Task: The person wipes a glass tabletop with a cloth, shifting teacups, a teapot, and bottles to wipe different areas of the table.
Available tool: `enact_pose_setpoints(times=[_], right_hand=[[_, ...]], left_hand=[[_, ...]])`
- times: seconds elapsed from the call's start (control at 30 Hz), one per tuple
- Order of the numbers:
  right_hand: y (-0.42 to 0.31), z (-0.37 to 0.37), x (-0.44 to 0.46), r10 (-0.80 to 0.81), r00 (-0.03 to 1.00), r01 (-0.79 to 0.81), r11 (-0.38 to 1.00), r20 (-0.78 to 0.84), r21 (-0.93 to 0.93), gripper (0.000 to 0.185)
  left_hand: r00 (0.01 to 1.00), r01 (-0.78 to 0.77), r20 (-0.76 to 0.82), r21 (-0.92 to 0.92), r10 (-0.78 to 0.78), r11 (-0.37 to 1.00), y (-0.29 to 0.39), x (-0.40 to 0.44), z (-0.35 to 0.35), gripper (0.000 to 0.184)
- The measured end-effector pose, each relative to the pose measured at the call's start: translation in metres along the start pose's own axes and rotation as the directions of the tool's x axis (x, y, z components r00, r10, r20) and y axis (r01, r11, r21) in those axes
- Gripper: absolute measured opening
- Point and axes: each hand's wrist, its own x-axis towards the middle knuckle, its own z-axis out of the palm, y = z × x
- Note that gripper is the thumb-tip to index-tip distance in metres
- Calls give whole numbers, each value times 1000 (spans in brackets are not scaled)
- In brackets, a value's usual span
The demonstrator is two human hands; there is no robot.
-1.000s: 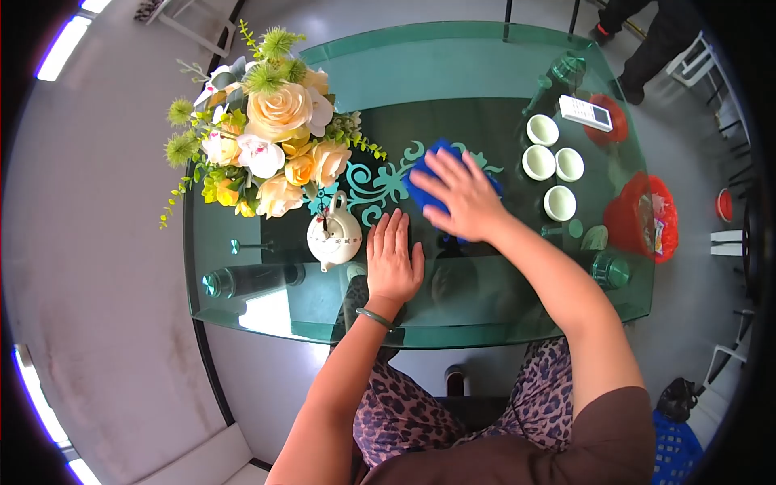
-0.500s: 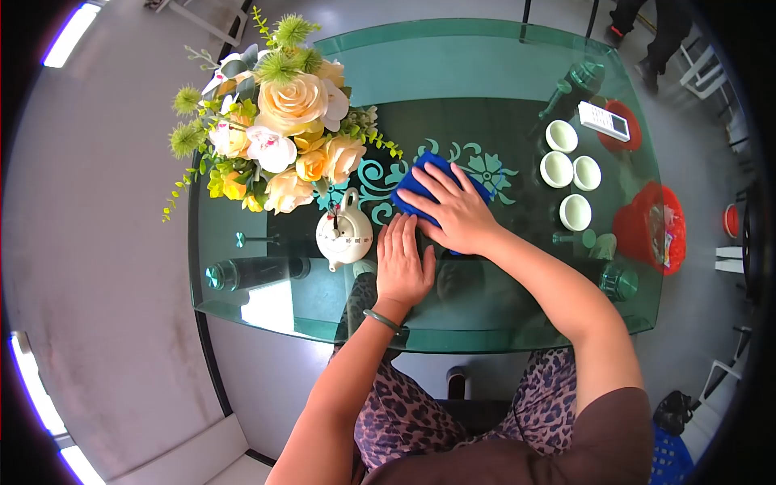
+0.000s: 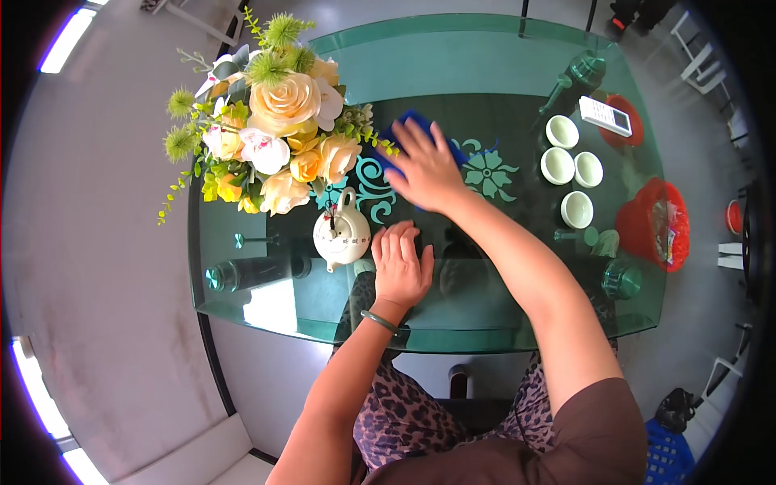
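My right hand (image 3: pixel 430 174) lies flat with spread fingers on a blue cloth (image 3: pixel 455 150), pressing it to the glass tabletop; the palm and fingers hide part of the cloth. Closer to my body, my left hand (image 3: pixel 402 267) rests palm down on the glass, fingers extended, with nothing in it. Just left of that hand stands a white teapot (image 3: pixel 343 236), its handle pointing away from me and its spout toward me. Turquoise floral decoration (image 3: pixel 489 171) shows on the table on both sides of the cloth.
A large bouquet of flowers (image 3: pixel 283 105) stands at the left. Several small white cups (image 3: pixel 558 166) are grouped at the right, near a white remote control (image 3: pixel 605 116). A red container (image 3: pixel 647 222) shows by the right edge of the glass table (image 3: pixel 453 40).
My right hand has pushed the blue cloth away from me and slightly left, toward the bouquet, leaving my left hand behind. My left hand and the teapot stay in place.
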Motion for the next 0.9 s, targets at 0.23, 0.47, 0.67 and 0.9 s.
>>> enact_pose_setpoints(times=[0.23,0.47,0.67,0.9], right_hand=[[44,-16,-4,61,998,-62,996,-20,-66,54],[111,-22,20,695,702,-709,658,-159,-254,58],[121,-23,23,749,643,-759,596,-161,-261,60],[70,-40,-37,496,863,-500,815,-95,-293,59]], left_hand=[[997,37,68,-34,-35,999,1,1,-1,16],[996,49,72,-49,-46,998,2,2,-2,14],[998,41,59,-83,-36,996,1,1,-2,12],[997,43,67,-63,-39,997,3,2,-3,11]])
